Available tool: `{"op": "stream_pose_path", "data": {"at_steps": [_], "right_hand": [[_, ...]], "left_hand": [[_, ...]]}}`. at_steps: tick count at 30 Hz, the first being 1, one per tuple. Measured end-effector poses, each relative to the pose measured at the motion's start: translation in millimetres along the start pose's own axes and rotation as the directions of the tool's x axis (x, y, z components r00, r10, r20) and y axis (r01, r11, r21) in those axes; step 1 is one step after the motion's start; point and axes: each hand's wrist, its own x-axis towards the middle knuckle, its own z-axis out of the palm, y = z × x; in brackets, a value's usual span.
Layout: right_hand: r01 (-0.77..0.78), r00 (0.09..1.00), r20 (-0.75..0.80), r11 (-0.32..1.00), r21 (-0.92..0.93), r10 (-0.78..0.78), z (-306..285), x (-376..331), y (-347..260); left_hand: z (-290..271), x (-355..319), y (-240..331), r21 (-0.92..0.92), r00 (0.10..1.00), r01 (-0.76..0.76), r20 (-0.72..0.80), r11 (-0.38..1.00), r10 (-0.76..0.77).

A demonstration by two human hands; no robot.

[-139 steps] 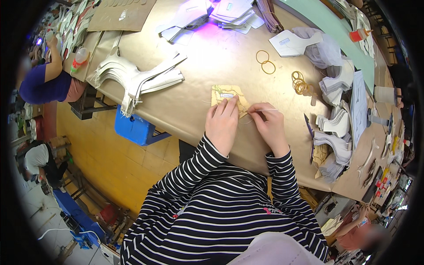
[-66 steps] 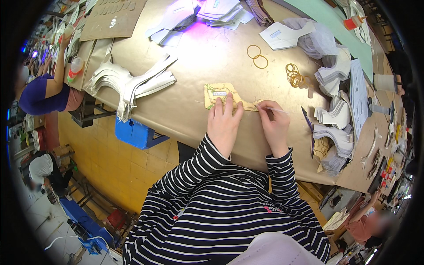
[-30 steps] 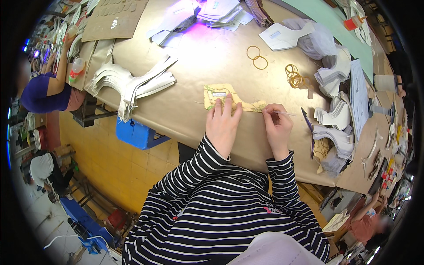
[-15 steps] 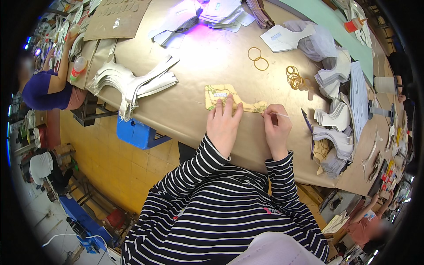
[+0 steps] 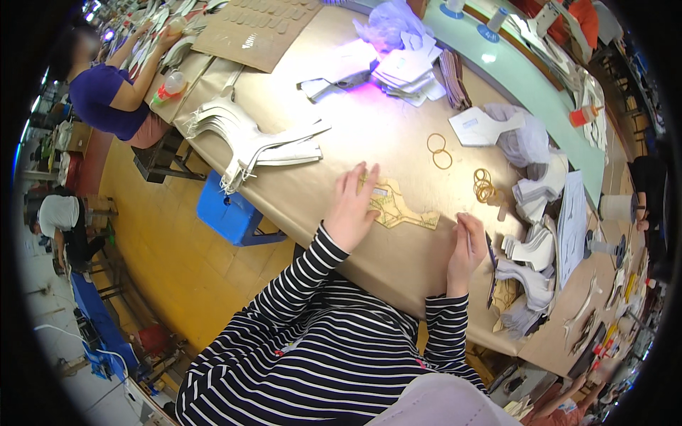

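Observation:
A yellow patterned cutout (image 5: 406,211), with a narrow tail toward the right, lies flat on the brown-covered worktable (image 5: 334,202). My left hand (image 5: 352,206) rests at its left end, fingers stretched out and thumb on the lower edge, hiding that end. Just right of the tail, apart from the piece, my right hand (image 5: 467,250) is closed in a pinch round a thin pale stick (image 5: 469,240). Whether the stick is a pen cannot be told.
Yellow rubber bands (image 5: 483,186) lie beyond my right hand. White cut pieces (image 5: 249,142) are stacked at left, others (image 5: 533,245) at right beside a dark slim tool (image 5: 491,264). A co-worker (image 5: 106,96) sits at far left near a blue stool (image 5: 226,209).
My view has shifted. My left hand has slid from the top of the cutout to its left end, and my right hand has drawn away from the tail with the stick.

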Motion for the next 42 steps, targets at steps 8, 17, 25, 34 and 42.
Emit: {"op": "stream_pose_path", "data": {"at_steps": [8,17,25,34,42], "right_hand": [[0.501,0.81,0.497,0.809,-0.308,-0.312,28.7,9.3,3.7],[-0.008,1.0,-0.027,0.978,0.208,0.014,13.4,3.1,19.3],[-0.115,0.965,-0.165,0.892,0.437,0.205,10.5,13.2,32.2],[-0.116,0.976,-0.11,0.872,0.476,0.19,11.7,11.1,26.5],[-0.105,0.961,-0.173,0.867,0.488,0.214,9.9,13.0,33.1]], "left_hand": [[-1.5,-0.8,-14.1,-0.188,0.999,0.0,-0.052,0.982,-0.01],[-23.0,21.0,-18.1,-0.82,0.945,0.326,0.297,0.47,-0.136],[-48.9,154.2,-37.3,-0.954,0.968,-0.068,-0.133,0.292,-0.211],[28.9,218.8,-16.7,-0.471,0.947,-0.147,-0.322,0.87,-0.014],[96.1,211.2,55.4,-0.228,0.956,-0.292,-0.059,0.929,0.286]]}}
